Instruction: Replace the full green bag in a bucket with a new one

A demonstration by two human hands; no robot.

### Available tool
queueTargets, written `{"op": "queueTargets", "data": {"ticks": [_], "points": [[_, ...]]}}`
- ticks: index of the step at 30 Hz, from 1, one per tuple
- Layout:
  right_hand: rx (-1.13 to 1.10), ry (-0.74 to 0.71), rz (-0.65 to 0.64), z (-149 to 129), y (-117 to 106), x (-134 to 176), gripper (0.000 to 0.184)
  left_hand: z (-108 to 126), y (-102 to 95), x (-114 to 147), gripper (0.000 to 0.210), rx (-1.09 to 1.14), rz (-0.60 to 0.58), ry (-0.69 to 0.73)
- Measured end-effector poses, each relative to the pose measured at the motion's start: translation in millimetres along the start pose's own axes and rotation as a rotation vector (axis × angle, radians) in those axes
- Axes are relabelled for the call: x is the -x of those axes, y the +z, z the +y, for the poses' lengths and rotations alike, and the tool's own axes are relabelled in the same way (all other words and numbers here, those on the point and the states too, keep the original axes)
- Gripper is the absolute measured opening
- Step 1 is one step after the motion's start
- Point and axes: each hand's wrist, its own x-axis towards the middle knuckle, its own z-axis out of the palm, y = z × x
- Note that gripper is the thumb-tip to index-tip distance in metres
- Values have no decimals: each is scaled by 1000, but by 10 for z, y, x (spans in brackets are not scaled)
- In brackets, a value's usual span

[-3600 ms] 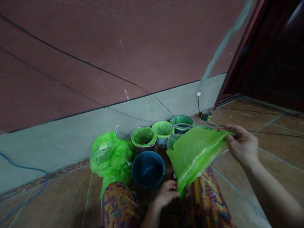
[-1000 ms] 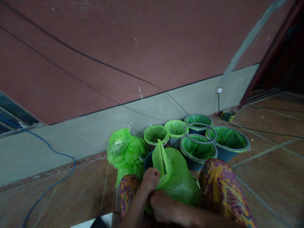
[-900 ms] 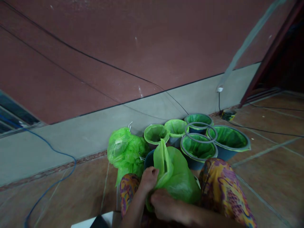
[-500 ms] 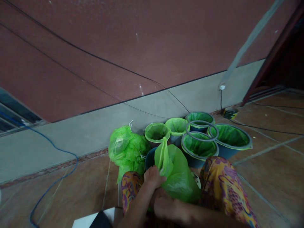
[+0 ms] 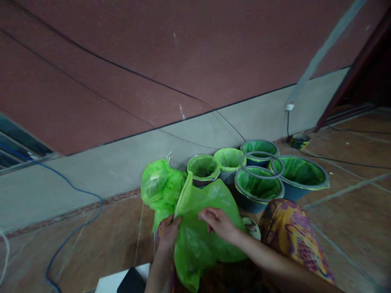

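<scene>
A thin, translucent green bag [image 5: 210, 240] is spread between my knees, its top corner standing up at the left. My left hand [image 5: 169, 232] is closed on the bag's left edge. In front of the bag's upper middle is my right hand [image 5: 215, 221], fingers curled in; whether anything is between them is hidden. Just beyond the bag stands a bucket [image 5: 203, 167] lined with the same green material. To its left sits a heap of filled or bunched green bags [image 5: 161, 183], one tied with a white string.
More green-lined buckets, such as a large one [image 5: 301, 175], stand by the wall at right. Loose grey rings [image 5: 262, 165] lie across bucket rims. A round tin [image 5: 252, 228] is near my right knee. A blue cable [image 5: 79, 187] curves over the floor; a dark phone-like object [image 5: 131, 280] rests at lower left.
My hands have moved apart: the left went left with the bag's edge, the right came up over the bag. The bunched bag is now opened out flatter and wider.
</scene>
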Motion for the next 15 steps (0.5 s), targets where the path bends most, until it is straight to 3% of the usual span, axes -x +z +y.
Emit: {"op": "queueTargets", "data": {"ticks": [3,8,12,15], "points": [[190,-14,133,246,-124,-283,34,-39,-177,195,28,197,14,-116],[483,34,-30,705,39,-344,32,-147,-560,450,29,283,210,-273],[456,46,-119,897,176,-314,34,-235,-918,691,33,238,374,-372],[320,182,-107,987,236,-401,44,-337,-1092,811,32,274,381,-469]]}}
